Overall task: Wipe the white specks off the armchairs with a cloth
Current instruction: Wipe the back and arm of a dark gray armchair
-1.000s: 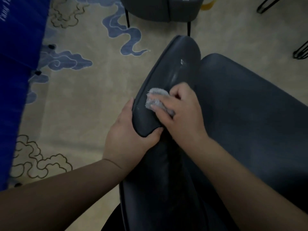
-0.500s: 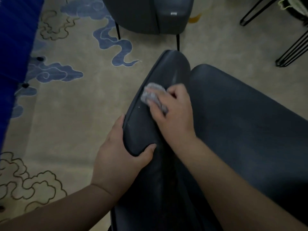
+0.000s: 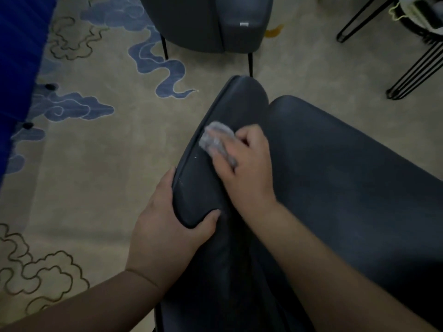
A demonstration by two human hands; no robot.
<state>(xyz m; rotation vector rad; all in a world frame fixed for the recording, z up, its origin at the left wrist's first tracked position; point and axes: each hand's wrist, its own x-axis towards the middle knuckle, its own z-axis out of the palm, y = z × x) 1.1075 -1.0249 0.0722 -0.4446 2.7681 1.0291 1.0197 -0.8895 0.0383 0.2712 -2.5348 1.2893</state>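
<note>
A dark blue-grey armchair (image 3: pixel 347 178) fills the lower right of the head view. Its padded armrest (image 3: pixel 237 104) runs away from me. My right hand (image 3: pixel 247 173) presses a crumpled grey cloth (image 3: pixel 215 140) flat on the armrest's top, near its left seam. My left hand (image 3: pixel 167 226) grips the near rounded end of the armrest, thumb on top, fingers down the outer side. A few white specks (image 3: pixel 195 156) show on the armrest just left of the cloth. A second dark armchair (image 3: pixel 206 22) stands at the top centre.
A beige carpet (image 3: pixel 107 176) with blue cloud patterns covers the floor. A blue panel (image 3: pixel 16 56) runs along the left edge. Black hairpin furniture legs (image 3: pixel 417 70) stand at the top right, beside a dark basket (image 3: pixel 422 17).
My right hand has slid the cloth along the armrest, farther from my left hand. The view has tilted up, showing more of the far chair and the black legs.
</note>
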